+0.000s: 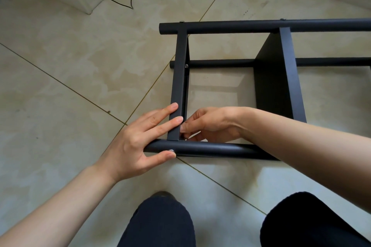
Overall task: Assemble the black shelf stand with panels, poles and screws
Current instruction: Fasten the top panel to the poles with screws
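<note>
Fingers: left hand [138, 142] spread, gripping near pole [200, 149] and end panel [177, 94] | right hand [212, 124] pinching something hidden behind panel | shelf stand [281, 78] on floor [70, 66], cut off at right

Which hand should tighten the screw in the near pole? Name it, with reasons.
Left, probably. The left hand already grips the near pole, thumb beside the screw. The right hand is busy inside the panel corner.
</note>
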